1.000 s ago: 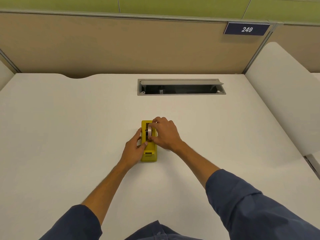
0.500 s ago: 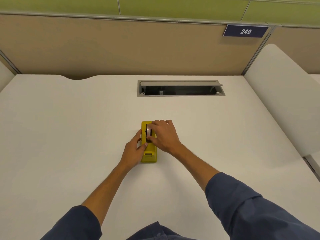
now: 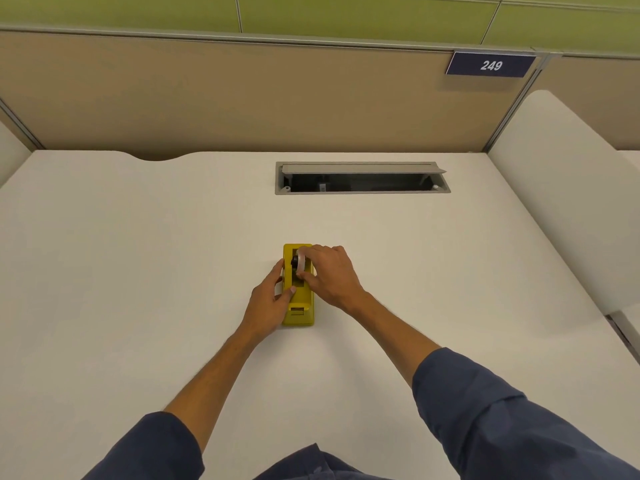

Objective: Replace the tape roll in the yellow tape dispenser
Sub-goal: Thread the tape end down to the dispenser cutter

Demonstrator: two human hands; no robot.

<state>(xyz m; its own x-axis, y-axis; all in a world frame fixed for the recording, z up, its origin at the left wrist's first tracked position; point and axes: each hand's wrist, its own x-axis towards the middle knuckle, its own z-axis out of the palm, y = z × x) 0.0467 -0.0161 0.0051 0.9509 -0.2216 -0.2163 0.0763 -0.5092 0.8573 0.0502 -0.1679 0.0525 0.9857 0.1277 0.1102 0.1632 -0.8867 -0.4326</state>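
Note:
A yellow tape dispenser [image 3: 300,313] lies on the white desk [image 3: 138,271], its cutter end toward me. My left hand [image 3: 268,301] presses against its left side, thumb on top of the body. My right hand [image 3: 330,275] pinches a pale tape roll [image 3: 300,263] with a black hub, held upright in the dispenser's slot. Fingers hide the right side of the roll and the dispenser's right edge.
An open grey cable hatch [image 3: 362,177] is set into the desk behind the dispenser. A tan partition [image 3: 242,98] with a sign reading 249 [image 3: 491,65] closes the back. A white side panel [image 3: 568,202] rises at the right.
My right hand has shifted the tape roll slightly within the slot; the black hub now shows on its left. My left hand keeps its hold on the dispenser.

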